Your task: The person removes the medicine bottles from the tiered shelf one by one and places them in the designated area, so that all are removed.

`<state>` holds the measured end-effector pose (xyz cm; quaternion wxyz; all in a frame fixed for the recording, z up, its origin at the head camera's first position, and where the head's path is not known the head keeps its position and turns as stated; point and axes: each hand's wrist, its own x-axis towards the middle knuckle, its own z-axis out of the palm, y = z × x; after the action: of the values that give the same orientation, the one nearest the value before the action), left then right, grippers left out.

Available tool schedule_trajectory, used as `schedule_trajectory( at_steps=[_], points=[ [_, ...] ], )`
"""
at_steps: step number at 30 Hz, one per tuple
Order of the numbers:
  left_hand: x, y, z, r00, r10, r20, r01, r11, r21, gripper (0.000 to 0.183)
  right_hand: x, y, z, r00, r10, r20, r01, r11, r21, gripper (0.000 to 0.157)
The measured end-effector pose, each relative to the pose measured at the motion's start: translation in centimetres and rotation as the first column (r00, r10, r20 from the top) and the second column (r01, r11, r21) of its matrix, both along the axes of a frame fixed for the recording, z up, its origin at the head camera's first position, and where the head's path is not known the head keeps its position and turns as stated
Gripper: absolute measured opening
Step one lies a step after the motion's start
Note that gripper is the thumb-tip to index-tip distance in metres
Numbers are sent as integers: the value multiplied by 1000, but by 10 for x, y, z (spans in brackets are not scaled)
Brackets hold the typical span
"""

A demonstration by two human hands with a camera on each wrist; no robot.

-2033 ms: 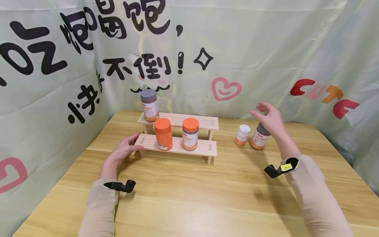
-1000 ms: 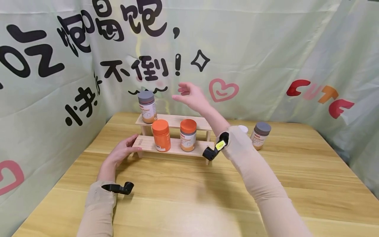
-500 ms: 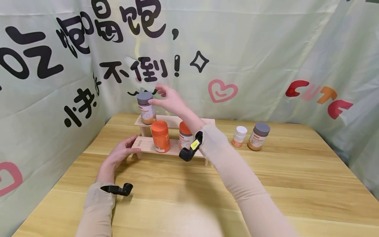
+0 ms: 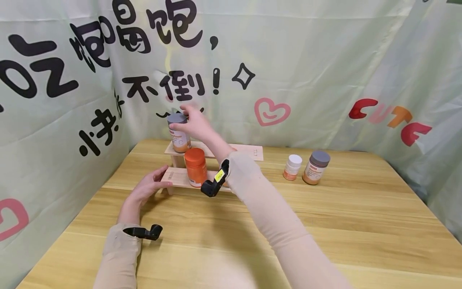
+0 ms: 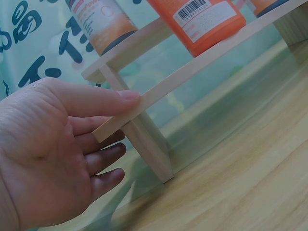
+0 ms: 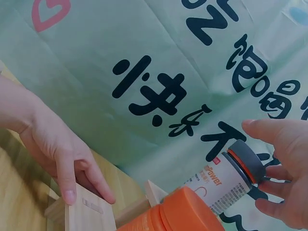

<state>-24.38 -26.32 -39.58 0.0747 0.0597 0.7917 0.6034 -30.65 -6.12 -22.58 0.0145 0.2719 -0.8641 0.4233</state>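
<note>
In the head view my left hand (image 4: pixel 146 186) is at the left end of the two-step wooden stand (image 4: pixel 177 176). The left wrist view has its thumb on top of the lower board and fingers beneath, pinching the end. My right hand (image 4: pixel 198 126) is spread around the grey cap of a supplement bottle (image 4: pixel 181 141) on the upper step. A gap shows between thumb and cap in the right wrist view; finger contact is unclear. An all-orange bottle (image 4: pixel 196 168) stands on the lower step. Beside it, an orange-capped bottle (image 5: pixel 267 5) is mostly hidden by my right wrist in the head view.
Right of the stand, a small white-capped bottle (image 4: pixel 292 167) and a grey-capped bottle (image 4: pixel 315 170) stand upright on the wooden table (image 4: pixel 361 224). A printed curtain (image 4: pixel 317 72) hangs behind and along the left side.
My right hand has moved left from the grey-capped bottle on the table, over the stand, to the grey-capped bottle on the upper step. The left hand keeps its place.
</note>
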Motion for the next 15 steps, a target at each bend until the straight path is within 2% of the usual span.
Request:
schedule_trajectory(
  at_steps=[8, 15],
  points=[
    [1, -1, -1, 1000, 5, 0, -5, 1000, -1, 83, -6, -8, -7, 1000, 8, -12, -7, 1000, 20, 65],
    [1, 0, 0, 1000, 7, -3, -7, 1000, -11, 82, -6, -12, -11, 1000, -22, -6, 22, 998, 65, 63]
  ],
)
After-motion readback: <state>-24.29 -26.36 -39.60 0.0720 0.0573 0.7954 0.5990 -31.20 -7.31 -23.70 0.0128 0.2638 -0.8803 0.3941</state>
